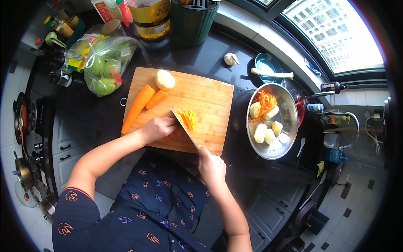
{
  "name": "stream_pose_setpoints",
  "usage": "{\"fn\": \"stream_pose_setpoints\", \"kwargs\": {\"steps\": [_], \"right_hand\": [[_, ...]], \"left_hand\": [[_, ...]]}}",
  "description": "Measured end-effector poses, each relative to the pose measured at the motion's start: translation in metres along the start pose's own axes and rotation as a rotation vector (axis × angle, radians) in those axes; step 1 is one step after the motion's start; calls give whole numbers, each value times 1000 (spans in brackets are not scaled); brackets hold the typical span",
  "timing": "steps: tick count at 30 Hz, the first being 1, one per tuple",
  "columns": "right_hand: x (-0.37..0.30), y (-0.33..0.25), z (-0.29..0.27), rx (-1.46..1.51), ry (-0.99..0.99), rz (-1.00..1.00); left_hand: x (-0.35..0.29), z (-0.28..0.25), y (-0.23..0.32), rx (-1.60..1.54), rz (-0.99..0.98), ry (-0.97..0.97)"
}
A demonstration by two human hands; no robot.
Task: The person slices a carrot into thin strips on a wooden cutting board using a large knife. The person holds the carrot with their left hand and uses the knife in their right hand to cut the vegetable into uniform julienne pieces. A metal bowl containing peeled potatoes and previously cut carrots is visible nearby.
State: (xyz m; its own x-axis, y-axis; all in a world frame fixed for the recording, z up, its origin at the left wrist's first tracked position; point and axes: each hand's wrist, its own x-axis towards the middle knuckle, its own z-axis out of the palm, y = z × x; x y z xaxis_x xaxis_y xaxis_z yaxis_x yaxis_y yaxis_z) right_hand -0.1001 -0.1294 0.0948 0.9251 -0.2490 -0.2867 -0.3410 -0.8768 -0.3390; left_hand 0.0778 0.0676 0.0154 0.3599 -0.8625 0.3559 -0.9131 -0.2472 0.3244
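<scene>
My right hand (211,166) is closed round the handle of a kitchen knife (187,132), its blade slanting across the wooden cutting board (210,105). Just right of the blade lies a small heap of carrot shreds (187,120). On the blade's other side my left hand (158,128), fingers curled, presses on carrot (171,136), of which only some orange shows beneath it. A long carrot piece (137,108), a shorter carrot piece (157,100) and a peeled potato (165,80) rest on the board's left part.
Right of the board stands a steel bowl (291,145) with peeled potatoes and carrot shreds. Beyond it are a garlic bulb (230,59) and a peeler-like tool with a pale handle (272,74). A bag of green vegetables (105,67) and an oil jug (151,21) stand behind.
</scene>
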Motion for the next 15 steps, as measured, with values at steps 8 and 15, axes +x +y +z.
{"fn": "stream_pose_setpoints", "kwargs": {"steps": [8, 15], "right_hand": [[3, 12, -10, 144, 16, 22], [-6, 8, -22, 93, -14, 6]], "left_hand": [[1, -1, 4, 25, 23, 34], [-7, 7, 0, 43, -7, -11]]}}
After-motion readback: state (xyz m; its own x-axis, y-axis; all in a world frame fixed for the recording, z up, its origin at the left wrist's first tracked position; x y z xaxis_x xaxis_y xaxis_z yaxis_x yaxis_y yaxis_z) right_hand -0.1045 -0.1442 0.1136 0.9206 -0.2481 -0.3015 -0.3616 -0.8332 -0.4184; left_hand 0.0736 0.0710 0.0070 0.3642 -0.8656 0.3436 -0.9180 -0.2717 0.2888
